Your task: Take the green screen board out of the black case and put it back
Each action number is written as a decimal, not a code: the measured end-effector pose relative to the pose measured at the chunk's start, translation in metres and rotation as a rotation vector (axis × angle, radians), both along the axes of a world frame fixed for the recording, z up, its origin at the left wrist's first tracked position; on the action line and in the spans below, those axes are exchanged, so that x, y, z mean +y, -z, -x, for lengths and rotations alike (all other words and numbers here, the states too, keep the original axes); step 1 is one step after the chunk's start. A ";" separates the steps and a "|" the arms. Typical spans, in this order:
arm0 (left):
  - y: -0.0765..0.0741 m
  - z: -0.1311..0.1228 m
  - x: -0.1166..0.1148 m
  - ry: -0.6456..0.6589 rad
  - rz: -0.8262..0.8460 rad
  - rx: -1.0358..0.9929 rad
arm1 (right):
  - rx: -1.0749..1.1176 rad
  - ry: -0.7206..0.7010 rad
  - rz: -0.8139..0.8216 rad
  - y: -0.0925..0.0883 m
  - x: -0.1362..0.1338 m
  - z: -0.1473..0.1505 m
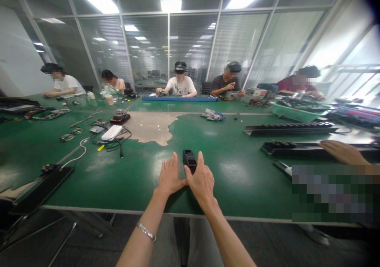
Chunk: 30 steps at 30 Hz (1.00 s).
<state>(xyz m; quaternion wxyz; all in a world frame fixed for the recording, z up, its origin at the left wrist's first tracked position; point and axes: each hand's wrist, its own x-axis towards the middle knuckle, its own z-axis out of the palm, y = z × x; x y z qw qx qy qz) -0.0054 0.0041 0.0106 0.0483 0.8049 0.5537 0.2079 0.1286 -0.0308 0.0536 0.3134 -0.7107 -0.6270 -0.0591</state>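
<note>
Evidently both bare hands are spread with straight fingers, thumbs meeting or nearly so. Between them, on the smooth, glossy green tabletop (234,195), sits a blocky black plastic device (189,156), oblong with a recessed top. The right hand (202,182) overlaps its near end; whether it grips, I cannot tell. The left hand (170,176) stands open just beside it, below it a shiny metal bracelet (146,231). Beyond lies a ragged-edged, matte tan patch (151,126).

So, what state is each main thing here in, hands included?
Green tabletop: ragged beige patch showing
Black device: on tabletop, partly hidden
Left hand: grip open
Right hand: grip open, contact with device unclear
Green basket: loaded
White box: lying flat
Ceiling lights: on
</note>
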 end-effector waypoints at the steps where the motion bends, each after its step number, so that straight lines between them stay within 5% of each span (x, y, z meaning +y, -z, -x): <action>1: 0.000 0.000 0.000 0.000 -0.005 -0.001 | -0.007 -0.007 0.002 0.002 0.000 0.000; 16: -0.003 -0.002 -0.001 -0.012 0.003 0.038 | 0.150 -0.078 -0.005 0.029 0.000 -0.012; 30: -0.004 -0.001 0.000 -0.009 0.019 0.147 | 0.061 -0.051 -0.023 0.011 0.006 -0.002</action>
